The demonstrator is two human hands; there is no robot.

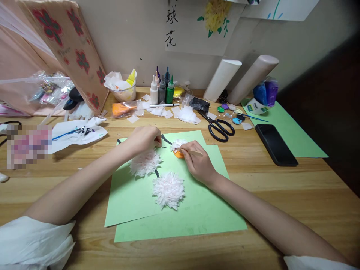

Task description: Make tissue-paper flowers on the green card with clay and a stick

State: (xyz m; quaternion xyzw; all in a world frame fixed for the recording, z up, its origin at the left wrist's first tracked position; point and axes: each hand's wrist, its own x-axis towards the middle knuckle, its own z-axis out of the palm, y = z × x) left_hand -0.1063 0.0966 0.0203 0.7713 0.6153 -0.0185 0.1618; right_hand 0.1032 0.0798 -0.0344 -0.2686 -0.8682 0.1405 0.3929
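My right hand [201, 163] pinches a thin wooden stick [194, 152]. Its tip meets a small round of orange clay [179, 154] partly covered by white paper tufts [178, 144]. My left hand [146, 139] is closed, fingertips down close to the green paper [143, 210]; whatever they hold, if anything, is hidden. Below that hand lies a white fluffy paper flower [144, 163], partly covered by it. A second white flower [168, 190] sits nearer to me. Dark stem strips [166, 139] show on the green sheet, which overlaps another green sheet [219, 223].
Black-handled scissors [221, 129], loose white paper squares [188, 114] and an orange clay packet [123, 108] lie behind the sheets. Paint bottles [170, 92] stand by the wall. To the right is a black phone [276, 144]; to the left, a crumpled tissue [75, 133] with a brush.
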